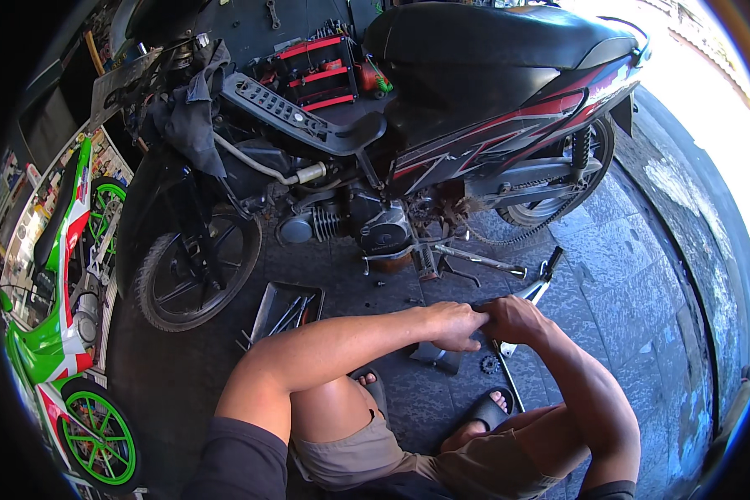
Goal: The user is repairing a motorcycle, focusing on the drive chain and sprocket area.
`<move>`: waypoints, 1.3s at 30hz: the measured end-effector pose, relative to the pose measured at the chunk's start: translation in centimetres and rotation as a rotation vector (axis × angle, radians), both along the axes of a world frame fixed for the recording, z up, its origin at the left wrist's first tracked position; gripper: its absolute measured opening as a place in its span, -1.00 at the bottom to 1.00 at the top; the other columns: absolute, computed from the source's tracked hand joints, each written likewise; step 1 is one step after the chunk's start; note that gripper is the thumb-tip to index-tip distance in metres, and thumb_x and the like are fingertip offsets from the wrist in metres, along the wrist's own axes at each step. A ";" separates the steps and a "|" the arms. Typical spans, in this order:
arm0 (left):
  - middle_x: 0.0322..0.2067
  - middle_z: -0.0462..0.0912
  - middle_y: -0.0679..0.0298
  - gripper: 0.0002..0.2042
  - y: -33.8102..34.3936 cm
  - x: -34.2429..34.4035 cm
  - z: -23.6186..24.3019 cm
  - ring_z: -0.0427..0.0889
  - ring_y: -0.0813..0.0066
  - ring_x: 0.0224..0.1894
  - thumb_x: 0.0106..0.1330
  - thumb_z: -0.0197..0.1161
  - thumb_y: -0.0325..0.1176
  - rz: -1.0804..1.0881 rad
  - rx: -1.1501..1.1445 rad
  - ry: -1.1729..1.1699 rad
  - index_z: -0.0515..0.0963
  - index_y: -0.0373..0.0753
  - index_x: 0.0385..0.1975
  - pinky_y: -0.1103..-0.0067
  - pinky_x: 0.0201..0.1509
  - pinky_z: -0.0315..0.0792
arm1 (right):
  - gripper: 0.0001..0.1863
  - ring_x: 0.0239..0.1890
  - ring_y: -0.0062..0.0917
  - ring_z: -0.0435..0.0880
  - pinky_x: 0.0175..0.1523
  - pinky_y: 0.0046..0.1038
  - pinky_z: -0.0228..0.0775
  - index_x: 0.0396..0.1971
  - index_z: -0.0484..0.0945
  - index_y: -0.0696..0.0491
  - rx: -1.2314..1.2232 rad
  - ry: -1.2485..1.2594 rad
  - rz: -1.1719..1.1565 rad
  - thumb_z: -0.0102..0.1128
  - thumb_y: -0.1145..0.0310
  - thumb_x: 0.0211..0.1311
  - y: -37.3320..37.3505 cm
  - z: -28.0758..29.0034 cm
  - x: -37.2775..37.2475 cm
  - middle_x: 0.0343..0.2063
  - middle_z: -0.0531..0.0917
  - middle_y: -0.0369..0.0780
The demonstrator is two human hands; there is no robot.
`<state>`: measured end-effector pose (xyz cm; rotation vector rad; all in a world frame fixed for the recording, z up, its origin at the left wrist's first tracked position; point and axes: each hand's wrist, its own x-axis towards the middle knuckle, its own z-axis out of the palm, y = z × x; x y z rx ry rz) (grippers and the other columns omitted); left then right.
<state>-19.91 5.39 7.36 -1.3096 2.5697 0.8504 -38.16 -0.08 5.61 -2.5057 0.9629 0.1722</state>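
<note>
My left hand (457, 326) and my right hand (513, 320) meet in front of the motorcycle's engine (383, 228), both with fingers closed. Whatever they may grip between them is hidden. Behind the right hand, a silver bracket with a black rubber peg (543, 282) shows partly. Under the hands lie a small toothed sprocket (491, 364) and a dark cover piece (438, 360) on the floor. A long thin metal rod (513, 380) extends toward my right foot. The drive chain (532, 237) hangs loose below the rear wheel.
A metal tray (267, 305) with several tools sits left, near my knee. Small bolts (381, 283) lie on the tiled floor. The motorcycle's front wheel (198, 271) is at left, its stand (479, 259) ahead. Farther off are a green motorcycle (58, 337) and a red tool cart (317, 73).
</note>
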 end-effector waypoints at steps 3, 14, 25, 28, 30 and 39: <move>-0.32 0.71 -0.13 -0.52 0.0 0.0 -0.1 0.73 -0.05 -0.18 0.37 0.24 -0.09 -0.001 -0.013 0.008 0.45 -0.43 0.03 0.20 -0.03 0.59 | -0.76 -0.20 -0.11 0.75 -0.08 -0.12 0.57 -0.24 0.71 0.04 0.006 -0.011 -0.001 0.21 0.23 0.23 0.0 0.0 0.0 -0.31 0.76 -0.05; -0.29 0.71 -0.15 -0.52 0.0 -0.1 -0.1 0.72 -0.07 -0.16 0.35 0.24 -0.10 0.019 -0.004 0.006 0.44 -0.41 0.04 0.19 -0.01 0.59 | -0.76 -0.18 -0.10 0.74 -0.05 -0.11 0.56 -0.24 0.73 0.01 -0.003 -0.018 -0.022 0.22 0.23 0.19 0.1 0.1 -0.1 -0.29 0.76 -0.04; -0.29 0.71 -0.16 -0.52 0.0 -0.1 0.3 0.72 -0.07 -0.15 0.37 0.23 -0.10 0.020 -0.005 0.014 0.44 -0.43 0.04 0.19 0.00 0.58 | -0.78 -0.21 -0.12 0.75 -0.07 -0.13 0.58 -0.24 0.73 0.01 -0.007 -0.023 -0.007 0.24 0.26 0.18 -0.3 -0.5 -0.3 -0.33 0.76 -0.06; -0.30 0.71 -0.16 -0.52 0.1 -0.2 0.3 0.73 -0.07 -0.16 0.37 0.22 -0.09 0.025 -0.002 0.012 0.45 -0.44 0.02 0.18 -0.01 0.58 | -0.79 -0.23 -0.13 0.75 -0.11 -0.13 0.58 -0.25 0.72 0.02 0.006 -0.013 0.001 0.24 0.27 0.18 -0.4 -0.7 -0.3 -0.33 0.76 -0.06; -0.31 0.71 -0.16 -0.52 0.1 -0.2 0.4 0.73 -0.07 -0.17 0.37 0.22 -0.08 0.020 -0.008 0.013 0.45 -0.44 0.02 0.18 -0.02 0.59 | -0.78 -0.23 -0.13 0.75 -0.11 -0.13 0.58 -0.25 0.72 0.02 0.004 -0.028 -0.008 0.24 0.27 0.18 -0.5 -0.8 -0.3 -0.34 0.76 -0.06; -0.36 0.71 -0.14 -0.52 0.2 -0.1 0.1 0.73 -0.08 -0.22 0.37 0.22 -0.08 0.017 -0.035 0.025 0.45 -0.43 0.00 0.19 -0.07 0.61 | -0.77 -0.21 -0.12 0.74 -0.10 -0.13 0.57 -0.24 0.72 0.01 -0.005 -0.064 0.001 0.23 0.25 0.18 -0.4 -0.9 -0.5 -0.33 0.75 -0.06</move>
